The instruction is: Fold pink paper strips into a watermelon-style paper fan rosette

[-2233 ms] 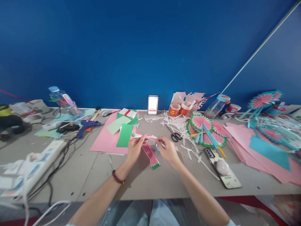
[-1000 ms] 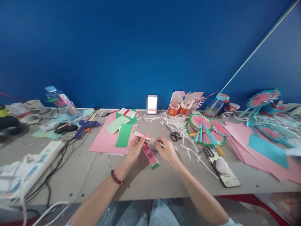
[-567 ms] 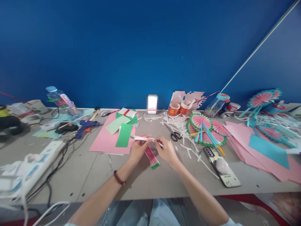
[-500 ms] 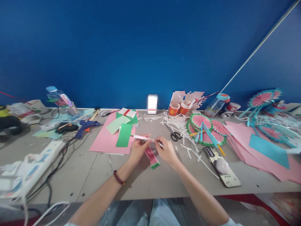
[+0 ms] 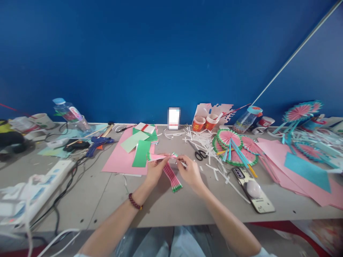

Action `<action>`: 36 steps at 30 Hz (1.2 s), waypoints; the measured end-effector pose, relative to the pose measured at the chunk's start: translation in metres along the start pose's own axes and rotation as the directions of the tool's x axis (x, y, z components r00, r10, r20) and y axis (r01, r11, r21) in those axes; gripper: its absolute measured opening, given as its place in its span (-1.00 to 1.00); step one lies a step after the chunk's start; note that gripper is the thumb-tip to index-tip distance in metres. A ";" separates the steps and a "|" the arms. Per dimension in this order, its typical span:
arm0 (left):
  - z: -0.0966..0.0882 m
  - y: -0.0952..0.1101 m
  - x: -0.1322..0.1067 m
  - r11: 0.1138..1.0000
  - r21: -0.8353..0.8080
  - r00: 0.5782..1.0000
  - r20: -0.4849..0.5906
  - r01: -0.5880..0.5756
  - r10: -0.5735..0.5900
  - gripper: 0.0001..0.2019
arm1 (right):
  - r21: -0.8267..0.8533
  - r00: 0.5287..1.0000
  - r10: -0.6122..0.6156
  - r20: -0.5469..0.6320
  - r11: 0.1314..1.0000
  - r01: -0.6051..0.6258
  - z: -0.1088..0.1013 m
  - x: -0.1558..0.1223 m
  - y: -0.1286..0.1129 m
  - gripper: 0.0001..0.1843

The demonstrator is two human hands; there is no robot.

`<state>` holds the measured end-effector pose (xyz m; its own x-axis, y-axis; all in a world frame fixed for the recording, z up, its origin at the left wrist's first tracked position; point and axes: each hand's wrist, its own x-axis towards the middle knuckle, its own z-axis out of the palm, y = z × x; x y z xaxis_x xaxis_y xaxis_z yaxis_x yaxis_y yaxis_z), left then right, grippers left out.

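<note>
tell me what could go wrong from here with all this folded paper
The pleated pink paper in the left hand is fanned at its green-edged end, so it might spring open if the grip slackens. The lower pink pleats might get creased if that hand presses down. The right forearm could nudge the phone, perhaps tipping off the white rounded object.

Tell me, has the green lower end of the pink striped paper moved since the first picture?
No, not visibly: the lower green end of the pink striped paper keeps its place, below and left of the black scissors.
</note>
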<state>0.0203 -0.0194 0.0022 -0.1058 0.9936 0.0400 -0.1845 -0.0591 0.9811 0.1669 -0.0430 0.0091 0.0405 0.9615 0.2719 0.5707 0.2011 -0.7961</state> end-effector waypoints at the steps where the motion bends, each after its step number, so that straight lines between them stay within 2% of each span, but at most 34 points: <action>1: 0.000 0.000 0.000 1.000 -0.003 1.000 -0.006 -0.004 0.004 -0.79 | -0.004 1.000 0.009 0.000 1.000 -0.009 0.000 0.000 -0.001 -0.80; 6: -0.002 -0.001 -0.002 0.998 0.042 0.999 -0.008 -0.043 0.044 -0.80 | -0.025 0.999 0.040 -0.006 0.999 -0.040 -0.003 0.001 -0.001 -0.73; 14: -0.005 -0.002 -0.001 0.992 0.073 0.995 -0.003 -0.100 0.101 -0.79 | -0.119 1.000 0.011 -0.014 0.993 -0.013 -0.004 -0.002 -0.005 -0.81; 20: -0.004 -0.002 -0.002 0.993 0.034 0.993 -0.033 -0.111 0.112 -0.81 | -0.178 1.000 -0.007 -0.031 0.984 0.002 -0.005 -0.003 -0.005 -0.81; 27: -0.004 0.001 -0.002 0.997 -0.020 0.995 -0.052 -0.081 0.080 -0.80 | -0.232 0.999 -0.033 -0.043 0.973 0.022 -0.007 -0.002 -0.006 -0.81; 36: -0.001 0.009 -0.002 0.995 -0.095 0.997 -0.072 0.004 -0.011 -0.76 | -0.161 0.999 -0.007 -0.039 0.987 0.000 -0.006 0.000 -0.004 -0.83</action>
<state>0.0182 -0.0223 0.0110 -0.1734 0.9847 0.0152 -0.2773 -0.0636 0.9587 0.1699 -0.0450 0.0157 0.0689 0.9520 0.2982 0.6955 0.1684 -0.6985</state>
